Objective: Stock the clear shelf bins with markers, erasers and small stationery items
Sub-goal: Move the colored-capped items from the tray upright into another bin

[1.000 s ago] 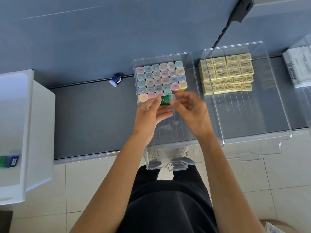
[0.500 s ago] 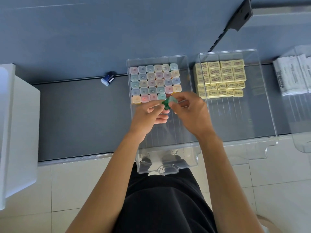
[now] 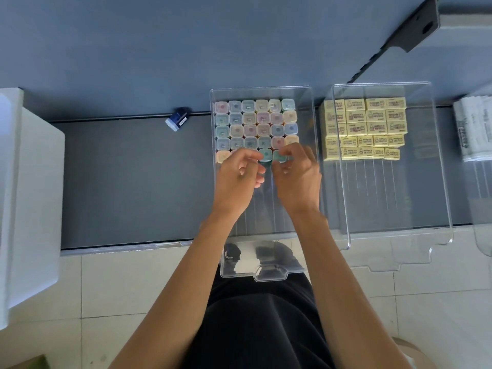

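Blue-grey wall [image 3: 133,49] backs a dark grey shelf [image 3: 119,182], whose front edge meets pale floor tiles [image 3: 133,288]. To the left of the bins the shelf runs flat and open as far as a white box [image 3: 32,195], with only a small blue and white item [image 3: 177,119] lying by the back edge.

The middle bin [image 3: 266,272] is clear hard plastic with rounded corners and a notched front lip that overhangs the shelf edge. Markers [image 3: 255,121] stand upright at its back in a tight grid, their square pastel caps touching; the front half of its ridged floor is bare.

At the front row, the right hand [image 3: 298,179] pinches a green marker [image 3: 279,156] between thumb and fingertips, just beside a teal cap [image 3: 265,155]. The left hand [image 3: 237,182] has its fingers curled with the tips at that teal cap, but blur hides whether it grips anything.

The right bin [image 3: 439,182], just beside the first, holds yellow erasers [image 3: 372,121] stacked in rows at the back. A third bin [image 3: 482,235] at the far edge holds white packets [image 3: 474,129]. A black bracket [image 3: 415,25] slants down the wall above.
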